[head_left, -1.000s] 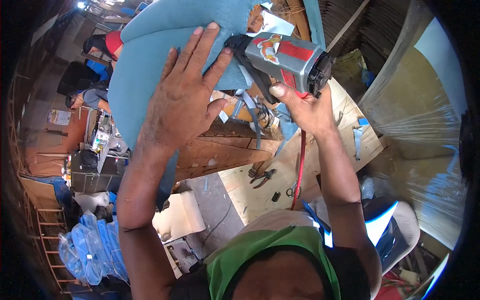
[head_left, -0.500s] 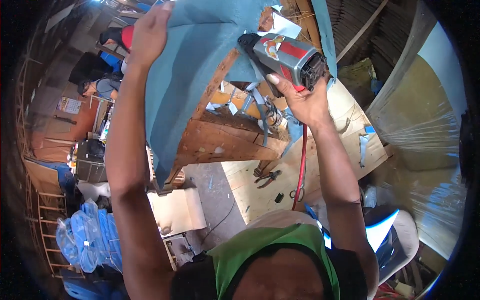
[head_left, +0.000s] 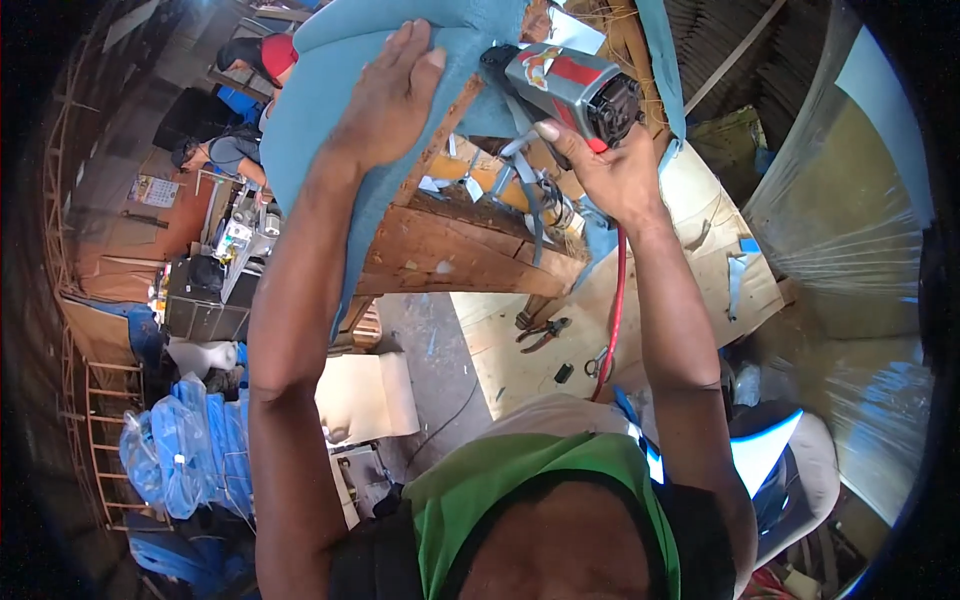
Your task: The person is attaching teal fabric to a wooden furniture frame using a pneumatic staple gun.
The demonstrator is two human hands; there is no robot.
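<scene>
Blue upholstery fabric [head_left: 310, 130] is stretched over a wooden furniture frame [head_left: 440, 257] in front of me. My left hand [head_left: 390, 105] lies flat on the fabric, fingers extended, left of a bare wooden rail [head_left: 438, 140]. In my right hand [head_left: 610, 170] is a grey and red air staple gun [head_left: 570, 90], its handle partly hidden by my fingers. The gun's nose rests at or close to the fabric near the top of the rail; contact is hard to tell. A red air hose [head_left: 617, 310] hangs from the gun. Fabric strips [head_left: 530, 190] dangle inside the frame.
Pliers [head_left: 543, 334] and scissors [head_left: 596, 364] lie on a plywood board [head_left: 490, 350] below the frame. Two people [head_left: 225, 155] are at the far left. Blue plastic-wrapped bundles [head_left: 185, 445] stand at lower left, and clear plastic sheeting [head_left: 840, 260] hangs on the right.
My left hand has moved right and down from the fabric's upper edge to lie flat near the rail. The fabric's left side has shifted with it. The staple gun stays near the same spot.
</scene>
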